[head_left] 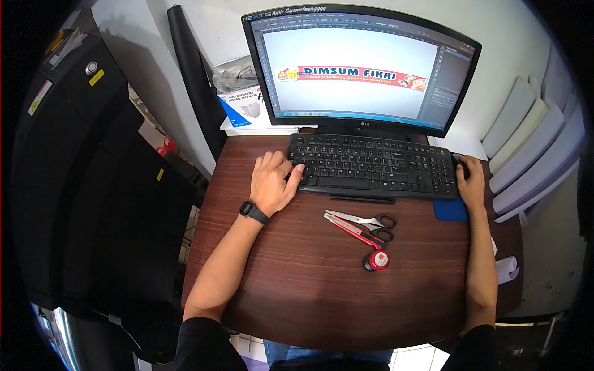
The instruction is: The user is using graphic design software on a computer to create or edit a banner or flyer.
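My left hand (273,181) rests on the left end of a black keyboard (371,166), fingers curled over the keys, and its wrist bears a black watch (253,212). My right hand (472,181) covers a black mouse (459,162) on a blue mouse pad (450,210) to the right of the keyboard. Behind the keyboard stands a black monitor (362,68) showing a design program with a long red banner on a white canvas.
On the brown wooden desk (309,278) lie scissors (365,220), a red utility knife (352,230), a black pen (362,199) and a round red and black stamp (377,260). A large black machine (86,185) stands left. White foam boards (532,148) lean at right.
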Tool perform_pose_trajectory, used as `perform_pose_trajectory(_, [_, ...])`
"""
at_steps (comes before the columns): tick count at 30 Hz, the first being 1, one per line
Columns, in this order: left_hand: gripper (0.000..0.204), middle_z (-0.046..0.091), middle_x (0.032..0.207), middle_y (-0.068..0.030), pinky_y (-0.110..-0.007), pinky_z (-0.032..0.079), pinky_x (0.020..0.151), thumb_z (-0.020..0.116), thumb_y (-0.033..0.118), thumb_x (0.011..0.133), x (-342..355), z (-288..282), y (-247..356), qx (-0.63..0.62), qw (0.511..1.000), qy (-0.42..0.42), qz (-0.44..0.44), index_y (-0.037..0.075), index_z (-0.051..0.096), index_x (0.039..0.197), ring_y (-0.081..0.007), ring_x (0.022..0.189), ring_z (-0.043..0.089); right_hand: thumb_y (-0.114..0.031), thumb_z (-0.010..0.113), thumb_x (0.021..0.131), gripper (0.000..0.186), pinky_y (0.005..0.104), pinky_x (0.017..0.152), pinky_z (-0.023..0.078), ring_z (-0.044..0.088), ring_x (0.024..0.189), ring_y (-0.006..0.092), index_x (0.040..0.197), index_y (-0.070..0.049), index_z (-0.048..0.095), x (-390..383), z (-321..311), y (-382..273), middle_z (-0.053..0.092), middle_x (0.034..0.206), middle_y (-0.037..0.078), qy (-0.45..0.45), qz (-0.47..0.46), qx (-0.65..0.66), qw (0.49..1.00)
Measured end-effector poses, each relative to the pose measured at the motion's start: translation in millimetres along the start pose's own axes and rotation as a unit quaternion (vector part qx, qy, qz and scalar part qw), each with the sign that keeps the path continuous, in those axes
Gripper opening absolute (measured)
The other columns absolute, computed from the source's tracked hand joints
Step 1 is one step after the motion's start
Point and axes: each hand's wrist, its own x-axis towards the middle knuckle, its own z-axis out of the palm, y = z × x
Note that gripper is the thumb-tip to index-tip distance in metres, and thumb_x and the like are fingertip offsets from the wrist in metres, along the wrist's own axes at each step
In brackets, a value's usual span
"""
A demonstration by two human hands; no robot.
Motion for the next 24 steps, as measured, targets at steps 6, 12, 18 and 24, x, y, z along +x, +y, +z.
perform_pose_trajectory(6, [0.029,0.058,0.086,-0.0093,-0.042,0.043,0.081,0.068,0.022,0.098,0,0,1,0.001,1.000,-0.002,-0.001,0.001,0.069,0.078,-0.0295,0.085,0.054,-0.012,0.065,0.096,0.027,0.0426,0.105,0.049,0.064,0.121,0.0358,0.121,-0.001,0.071,0,-1,0,0.067,0.125,0.016,0.001,0.006,-0.002,1.000])
perform_pose_trajectory(12, [0.029,0.058,0.086,-0.0093,-0.042,0.043,0.081,0.068,0.022,0.098,0,-1,1,0.005,1.000,-0.001,-0.002,0.001,0.069,0.077,-0.0295,0.085,0.054,-0.013,0.065,0.096,0.027,0.0433,0.106,0.049,0.063,0.122,0.0364,0.121,-0.001,0.071,0,1,0,0.067,0.126,0.017,-0.002,0.007,-0.003,1.000])
perform_pose_trajectory(18, [0.028,0.057,0.087,-0.0101,-0.042,0.043,0.080,0.068,0.023,0.098,-2,-2,-1,0.011,1.000,-0.003,-0.004,0.001,0.068,0.079,-0.0304,0.085,0.053,-0.014,0.066,0.094,0.040,0.0448,0.110,0.047,0.059,0.128,0.0386,0.132,-0.002,0.065,1,-2,-11,0.063,0.134,0.019,-0.005,0.016,-0.006,1.000])
perform_pose_trajectory(24, [0.027,0.054,0.088,-0.0118,-0.044,0.042,0.078,0.070,0.021,0.095,1,-2,7,-0.004,1.000,-0.003,0.000,0.002,0.064,0.077,-0.0329,0.085,0.053,-0.014,0.069,0.080,0.072,0.0512,0.120,0.035,0.042,0.146,0.0442,0.149,-0.006,0.052,-6,-14,-4,0.052,0.150,0.022,-0.012,-0.033,-0.014,0.999])
